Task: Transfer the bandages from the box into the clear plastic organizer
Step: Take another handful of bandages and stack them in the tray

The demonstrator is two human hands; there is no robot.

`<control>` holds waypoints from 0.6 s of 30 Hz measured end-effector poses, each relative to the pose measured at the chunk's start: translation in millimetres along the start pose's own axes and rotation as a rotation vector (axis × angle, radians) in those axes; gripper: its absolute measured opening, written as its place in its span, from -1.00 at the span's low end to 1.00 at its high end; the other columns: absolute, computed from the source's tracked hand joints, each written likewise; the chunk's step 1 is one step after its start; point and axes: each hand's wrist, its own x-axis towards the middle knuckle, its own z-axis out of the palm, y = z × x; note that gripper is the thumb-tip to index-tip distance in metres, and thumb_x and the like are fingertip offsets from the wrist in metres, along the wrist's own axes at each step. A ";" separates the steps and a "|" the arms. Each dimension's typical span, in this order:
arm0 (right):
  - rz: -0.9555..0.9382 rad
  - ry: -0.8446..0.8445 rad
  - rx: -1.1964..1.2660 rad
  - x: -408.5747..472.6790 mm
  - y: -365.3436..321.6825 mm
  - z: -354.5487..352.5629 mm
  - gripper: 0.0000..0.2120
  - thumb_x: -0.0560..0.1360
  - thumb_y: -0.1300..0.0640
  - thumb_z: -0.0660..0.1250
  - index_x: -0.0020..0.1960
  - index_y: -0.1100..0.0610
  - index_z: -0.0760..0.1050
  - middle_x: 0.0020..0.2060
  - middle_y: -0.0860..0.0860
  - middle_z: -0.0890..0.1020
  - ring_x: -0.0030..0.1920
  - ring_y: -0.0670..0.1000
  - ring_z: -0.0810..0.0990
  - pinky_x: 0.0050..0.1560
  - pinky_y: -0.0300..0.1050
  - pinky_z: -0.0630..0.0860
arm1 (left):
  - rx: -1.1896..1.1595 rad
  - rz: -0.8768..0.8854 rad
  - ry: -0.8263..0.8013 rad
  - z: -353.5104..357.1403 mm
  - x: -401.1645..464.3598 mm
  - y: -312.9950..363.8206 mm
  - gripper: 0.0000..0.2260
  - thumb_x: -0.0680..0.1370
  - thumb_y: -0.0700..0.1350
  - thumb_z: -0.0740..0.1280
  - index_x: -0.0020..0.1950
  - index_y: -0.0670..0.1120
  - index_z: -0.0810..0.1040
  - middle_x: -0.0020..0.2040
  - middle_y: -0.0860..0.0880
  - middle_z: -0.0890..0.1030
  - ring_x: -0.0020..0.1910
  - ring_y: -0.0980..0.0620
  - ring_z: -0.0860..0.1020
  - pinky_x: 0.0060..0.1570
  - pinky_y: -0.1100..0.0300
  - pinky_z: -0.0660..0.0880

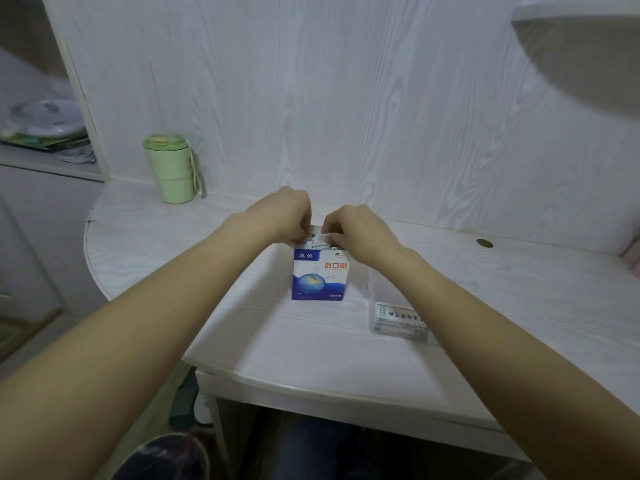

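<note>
Now both hands, left [287,216] and right [349,230], pinch the white bandages [317,240] at the open top of the upright blue-and-white cardboard box [318,275] on the white bench [242,323]. Extraction seems underway; next, carry them to the clear plastic organizer [396,317] just right.

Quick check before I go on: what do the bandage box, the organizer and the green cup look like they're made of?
Bandage box: printed cardboard, slightly glossy, with crisp folded edges and blue and white artwork.
Clear organizer: transparent hard plastic, as the desk shows through its walls; a paper label sits on it.
Green cup: looks like matte plastic, pale green with no shine; the exact material cannot be told.
</note>
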 end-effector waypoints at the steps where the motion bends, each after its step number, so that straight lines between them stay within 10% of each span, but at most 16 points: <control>1: 0.002 -0.005 0.011 0.4 0.3 0.6 -0.90 0.52 0.20 0.29 -0.05 0.12 0.58 -0.13 0.07 0.66 -0.15 0.06 0.59 -0.24 -0.12 0.43 | 0.049 -0.005 0.016 -0.1 -0.1 3.4 -0.93 0.46 -0.25 0.35 -0.16 -0.08 0.56 -0.16 -0.09 0.54 -0.18 -0.06 0.51 -0.23 0.17 0.39; 18: -0.003 -0.034 0.097 -1.6 1.2 1.6 -0.87 0.53 0.29 0.22 -0.17 0.17 0.50 -0.26 0.04 0.57 -0.22 0.02 0.50 -0.34 -0.24 0.36 | -0.183 0.113 0.127 4.5 -0.4 -11.6 -0.92 0.55 -0.14 0.32 -0.13 -0.10 0.46 -0.05 -0.06 0.55 0.02 -0.05 0.51 -0.02 0.13 0.42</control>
